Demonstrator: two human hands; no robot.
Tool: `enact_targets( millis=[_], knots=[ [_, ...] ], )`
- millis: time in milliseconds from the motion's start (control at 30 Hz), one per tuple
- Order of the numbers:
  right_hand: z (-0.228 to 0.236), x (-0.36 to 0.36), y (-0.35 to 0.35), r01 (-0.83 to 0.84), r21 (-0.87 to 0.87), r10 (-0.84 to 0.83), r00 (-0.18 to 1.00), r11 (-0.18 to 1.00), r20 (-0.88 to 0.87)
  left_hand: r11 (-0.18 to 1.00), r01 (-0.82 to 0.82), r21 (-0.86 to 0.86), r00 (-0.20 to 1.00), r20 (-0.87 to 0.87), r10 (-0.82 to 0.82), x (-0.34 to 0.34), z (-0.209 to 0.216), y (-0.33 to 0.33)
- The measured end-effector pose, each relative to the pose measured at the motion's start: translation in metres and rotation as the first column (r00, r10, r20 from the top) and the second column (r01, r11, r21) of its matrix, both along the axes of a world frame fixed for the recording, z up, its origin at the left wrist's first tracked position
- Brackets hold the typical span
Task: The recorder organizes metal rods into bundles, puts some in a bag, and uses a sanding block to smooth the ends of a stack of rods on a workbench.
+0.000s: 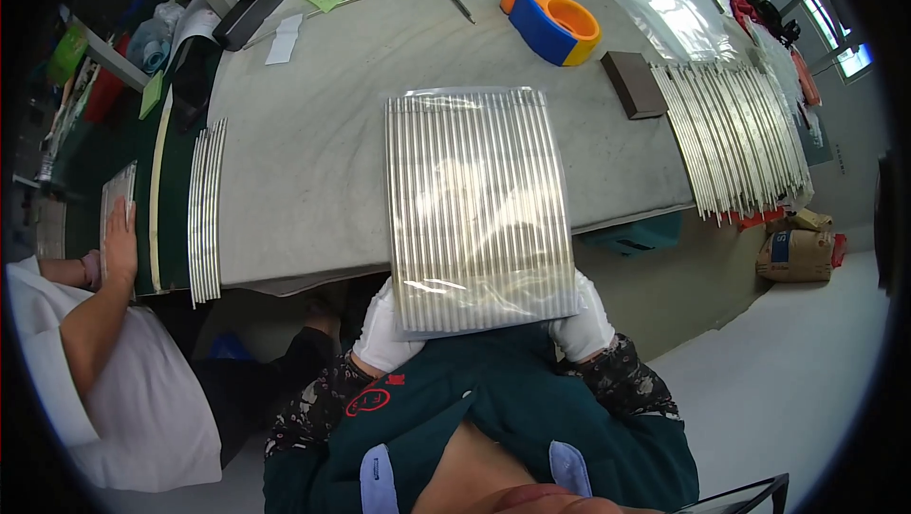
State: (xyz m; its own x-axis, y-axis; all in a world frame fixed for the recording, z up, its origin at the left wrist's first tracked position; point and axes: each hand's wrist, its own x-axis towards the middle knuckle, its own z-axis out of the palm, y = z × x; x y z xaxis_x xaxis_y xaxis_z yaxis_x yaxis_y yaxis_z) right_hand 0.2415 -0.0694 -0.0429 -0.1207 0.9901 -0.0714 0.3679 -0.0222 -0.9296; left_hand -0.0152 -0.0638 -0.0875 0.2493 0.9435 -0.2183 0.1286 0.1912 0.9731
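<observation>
1. Two white-gloved hands: I see the left hand [387, 332] and right hand [585, 324] holding the packet [479, 210] by its near corners; fingers underneath are hidden from me.
2. The packet, clear film around metal rods, spans the near edge of the table [294, 172]; whether its far end rests, I cannot tell.
3. If one hand slipped on slick film, I judge the packet could tip floorward; uneven lifting might skew its rods.
4. Right of the packet lie loose rods [731, 139] and a block [633, 85]; a wide swing could scatter them.
</observation>
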Motion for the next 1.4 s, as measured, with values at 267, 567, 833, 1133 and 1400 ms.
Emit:
enact_targets(
  millis=[267, 567, 833, 1133, 1400],
  knots=[
    [-0.031, 0.005, 0.007, -0.281, 0.116, 0.261, 0.951, 0.953, 0.166, 0.968, 0.231, -0.093, 0.961, 0.176, -0.213, 0.005, 0.009, 0.008],
    [-0.041, -0.003, 0.012, -0.241, -0.205, 0.161, 0.925, 0.949, -0.344, 0.656, 0.498, -0.567, 0.269, 0.82, 0.505, 0.002, -0.017, 0.011],
    [-0.105, 0.026, 0.004, -0.244, -0.386, -0.146, 0.649, 0.89, -0.746, 0.729, 0.607, -0.316, 0.055, 0.932, 0.358, 0.01, -0.035, 0.013],
    [0.008, 0.021, 0.014, -0.114, -0.509, -0.385, 0.52, 0.853, -0.762, 0.887, 0.189, -0.421, 0.591, 0.77, 0.239, -0.022, 0.032, 0.007],
    [0.013, 0.016, 0.028, -0.205, -0.535, -0.306, 0.633, 0.82, -0.711, 0.805, 0.276, -0.524, 0.788, 0.603, 0.122, 0.008, 0.044, 0.029]
  ],
)
